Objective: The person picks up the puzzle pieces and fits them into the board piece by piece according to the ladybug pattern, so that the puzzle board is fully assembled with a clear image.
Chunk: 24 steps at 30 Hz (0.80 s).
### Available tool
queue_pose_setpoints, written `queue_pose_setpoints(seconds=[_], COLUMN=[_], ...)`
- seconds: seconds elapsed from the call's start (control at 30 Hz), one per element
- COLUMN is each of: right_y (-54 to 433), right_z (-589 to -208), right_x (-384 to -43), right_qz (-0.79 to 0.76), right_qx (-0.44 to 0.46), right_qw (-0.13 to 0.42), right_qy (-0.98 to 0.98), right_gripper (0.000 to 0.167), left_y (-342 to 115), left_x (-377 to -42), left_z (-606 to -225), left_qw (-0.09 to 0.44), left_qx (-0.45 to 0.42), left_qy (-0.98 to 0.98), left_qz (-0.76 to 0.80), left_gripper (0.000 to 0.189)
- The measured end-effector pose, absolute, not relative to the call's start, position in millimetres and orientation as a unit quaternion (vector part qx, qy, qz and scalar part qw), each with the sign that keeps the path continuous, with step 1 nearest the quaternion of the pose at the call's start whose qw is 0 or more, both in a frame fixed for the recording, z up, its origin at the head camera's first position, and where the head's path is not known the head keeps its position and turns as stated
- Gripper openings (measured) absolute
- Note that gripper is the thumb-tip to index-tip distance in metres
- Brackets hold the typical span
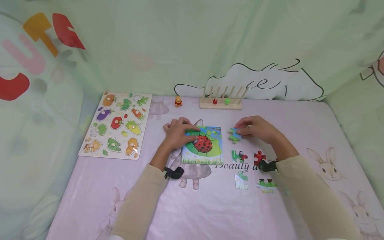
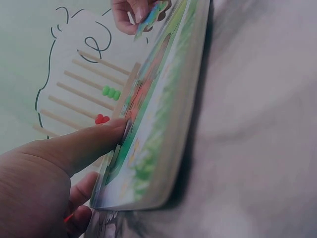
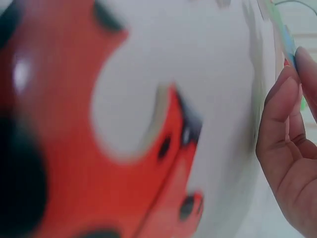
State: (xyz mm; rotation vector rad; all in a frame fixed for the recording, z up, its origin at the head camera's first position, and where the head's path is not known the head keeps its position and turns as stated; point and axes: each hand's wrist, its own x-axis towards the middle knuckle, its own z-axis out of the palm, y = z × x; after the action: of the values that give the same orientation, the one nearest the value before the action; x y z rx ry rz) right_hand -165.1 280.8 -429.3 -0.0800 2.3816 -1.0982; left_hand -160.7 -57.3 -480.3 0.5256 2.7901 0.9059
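My left hand (image 1: 176, 134) rests on the left side of a square ladybug puzzle board (image 1: 205, 156). Its thumb presses on the picture beside the ladybug's head, and the index finger lies along the upper left edge. In the left wrist view the thumb (image 2: 94, 141) is straight on the board's face. To the right of the board, my right hand (image 1: 260, 129) pinches a blue and green jigsaw piece (image 1: 233, 136) between thumb and fingers. Below that hand lie a green and red piece (image 1: 239, 156) and a red spotted piece (image 1: 258, 158).
Nearer me are a pale green corner piece (image 1: 241, 181) and a grass-edged piece (image 1: 266, 186); another is partly hidden by the right sleeve. A vegetable peg board (image 1: 141, 125) lies at left. Behind stand a small bear figure (image 1: 178, 101) and a wooden peg rack (image 1: 220, 105).
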Motion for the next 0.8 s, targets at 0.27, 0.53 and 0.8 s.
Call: queue_pose_setpoints(seconds=[0.27,0.53,0.8], right_y=[259,238,225], right_z=[-431,-432,-432], right_x=[-171,-176,-180], right_qz=[-0.409,-0.424,-0.437], right_qx=[-0.046,-0.052,-0.043], right_qw=[0.265,0.269,0.281], right_qy=[0.872,0.863,0.853], right_gripper=[0.025,0.025,0.024], left_y=[-57,-57,-57], left_x=[-161,-160,-160], left_z=[-480,-479,-481], left_qw=[0.081,0.077,0.072], left_qx=[0.175,0.174,0.177], left_qy=[0.934,0.935,0.932], left_qz=[0.301,0.299,0.307], left_gripper=[0.033,0.033,0.032])
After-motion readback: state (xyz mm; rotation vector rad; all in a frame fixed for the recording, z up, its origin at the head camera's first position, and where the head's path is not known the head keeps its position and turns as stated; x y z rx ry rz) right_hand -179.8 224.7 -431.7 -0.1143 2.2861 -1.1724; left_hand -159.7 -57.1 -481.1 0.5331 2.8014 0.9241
